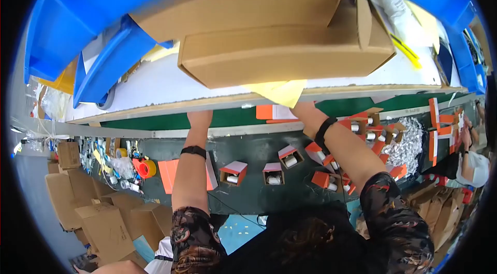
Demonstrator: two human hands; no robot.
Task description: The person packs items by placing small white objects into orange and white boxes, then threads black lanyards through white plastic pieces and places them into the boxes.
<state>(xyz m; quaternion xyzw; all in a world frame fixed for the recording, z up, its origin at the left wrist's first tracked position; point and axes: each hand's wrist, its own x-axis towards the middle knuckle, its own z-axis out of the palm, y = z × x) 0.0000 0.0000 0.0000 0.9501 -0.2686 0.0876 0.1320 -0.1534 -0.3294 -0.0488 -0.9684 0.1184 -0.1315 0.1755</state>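
Observation:
Both arms reach forward over the dark bench (pixel 248 144), under the shelf. My left hand (pixel 200 118) shows only its back near the wrist; the shelf edge hides the fingers. My right hand (pixel 307 112) lies beside an orange-and-white box (pixel 274 112), its fingers hidden by the shelf and a yellow paper (pixel 279 91). Whether it touches that box I cannot tell. Small open boxes with orange flaps, such as the middle box (pixel 273 174), hold white cylindrical items. Flat orange sheets (pixel 168 174) lie beside my left forearm.
A long brown carton (pixel 284 56) and a yellow cutter (pixel 406 50) lie on the shelf (pixel 145 87). Orange tape (pixel 146 169) sits left on the bench. Several orange boxes and crinkled silver material (pixel 406 144) fill the right. Another person's arm (pixel 467 142) shows far right; cardboard boxes (pixel 108 230) stand lower left.

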